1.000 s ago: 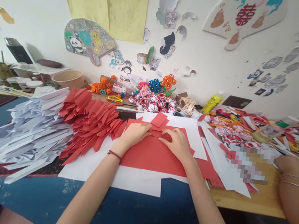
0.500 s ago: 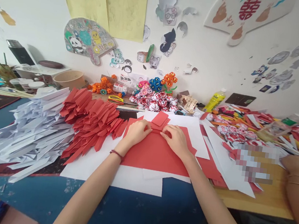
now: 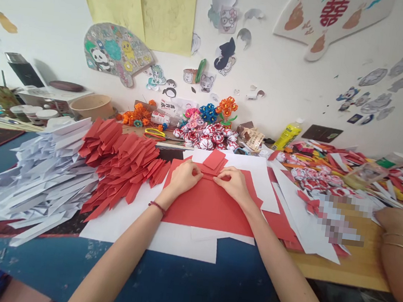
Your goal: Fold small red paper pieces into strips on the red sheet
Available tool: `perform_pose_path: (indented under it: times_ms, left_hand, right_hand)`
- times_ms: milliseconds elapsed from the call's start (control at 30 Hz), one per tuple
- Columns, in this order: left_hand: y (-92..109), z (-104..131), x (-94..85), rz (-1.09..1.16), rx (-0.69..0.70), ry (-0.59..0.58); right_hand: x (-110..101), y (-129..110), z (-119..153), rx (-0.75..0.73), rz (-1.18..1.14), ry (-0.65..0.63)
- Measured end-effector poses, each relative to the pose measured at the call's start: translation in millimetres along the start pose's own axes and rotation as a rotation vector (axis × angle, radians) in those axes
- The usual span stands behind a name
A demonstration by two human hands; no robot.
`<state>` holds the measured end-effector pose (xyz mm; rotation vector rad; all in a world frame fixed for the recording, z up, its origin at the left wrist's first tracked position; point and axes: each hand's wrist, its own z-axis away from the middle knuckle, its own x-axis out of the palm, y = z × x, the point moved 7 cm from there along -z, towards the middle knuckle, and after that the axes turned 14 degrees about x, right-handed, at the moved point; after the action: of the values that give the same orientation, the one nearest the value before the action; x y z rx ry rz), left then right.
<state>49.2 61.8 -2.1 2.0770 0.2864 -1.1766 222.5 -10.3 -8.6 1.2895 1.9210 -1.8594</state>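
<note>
My left hand [image 3: 185, 177] and my right hand [image 3: 233, 184] pinch the two ends of a narrow folded red paper strip [image 3: 208, 177]. The strip lies over a large red sheet [image 3: 205, 205], which rests on white paper [image 3: 119, 224]. Just beyond my fingers are small red paper pieces [image 3: 215, 160]. To the left of my left hand is a heap of folded red strips [image 3: 123, 161], and beside it a bigger heap of folded white strips [image 3: 48, 171].
Paper flowers [image 3: 212, 135], yellow-handled scissors [image 3: 154, 133] and a yellow bottle [image 3: 287, 134] stand or lie along the wall. A beige bowl [image 3: 92, 106] is at the back left. Another person's arm [image 3: 400, 249] rests at the right edge, near paper scraps.
The view has shifted slightly. My right hand's fingers have slid a little along the strip, and both hands still pinch it.
</note>
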Motion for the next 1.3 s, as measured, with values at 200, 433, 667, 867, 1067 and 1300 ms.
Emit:
perform_pose_path:
  times_ms: [200,433,667,867,1067,1300]
  left_hand:
    - [-5,-2,4.1,0.021,-0.080,-0.013]
    - [-4,-3,4.0,-0.035,-0.134,-0.016]
    - [6,-4,-0.3,-0.088,-0.118,-0.038]
    - [7,-6,-1.4,-0.029,-0.094,-0.025]
    - [-2,-7,1.9,0.059,-0.086,-0.045]
    - [-1,-9,1.4,0.082,-0.101,-0.038]
  right_hand:
    - [0,4,2,0.067,-0.019,0.013]
    - [1,6,-2,0.102,0.006,0.013]
    - [2,2,-4,0.137,0.076,-0.002]
    - [1,-1,-2,0.113,0.082,0.000]
    - [-3,2,0,0.099,-0.002,-0.070]
    - [-4,0,-2,0.191,-0.005,-0.035]
